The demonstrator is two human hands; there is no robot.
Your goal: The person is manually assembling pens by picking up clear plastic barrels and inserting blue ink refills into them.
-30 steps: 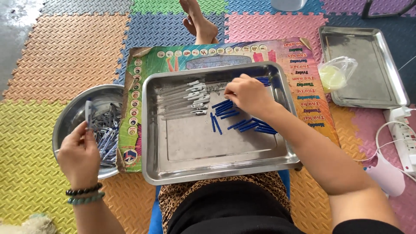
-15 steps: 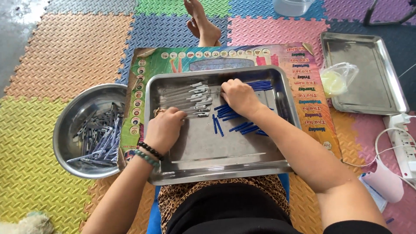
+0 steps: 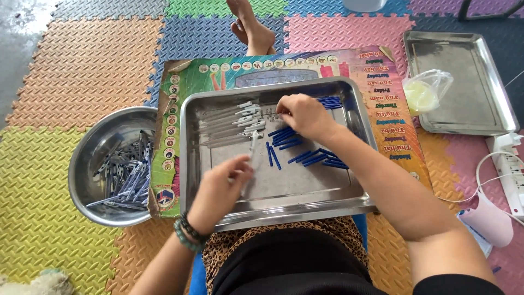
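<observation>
A steel tray [image 3: 349, 109] rests on my lap. In it lie a row of silver metal pieces [image 3: 232, 121] at the upper left and several small blue caps [image 3: 305, 150] in the middle and right. My left hand [image 3: 221, 188] hovers over the tray's lower left, fingers closed on a thin silver piece [image 3: 254, 150] that points up toward the row. My right hand [image 3: 303, 113] is curled over the tray's upper middle, fingertips down near the blue caps; whatever it pinches is hidden.
A round steel bowl [image 3: 90, 147] with several assembled silver-and-blue pieces stands left of the tray. A colourful printed board [image 3: 376, 71] lies under the tray. A second steel tray [image 3: 486, 106] with a plastic bag [image 3: 428, 90] sits upper right. A power strip [image 3: 510, 169] lies right.
My left hand came from the bowl into the tray with a silver piece and has slid down and right. My right hand stayed over the blue caps.
</observation>
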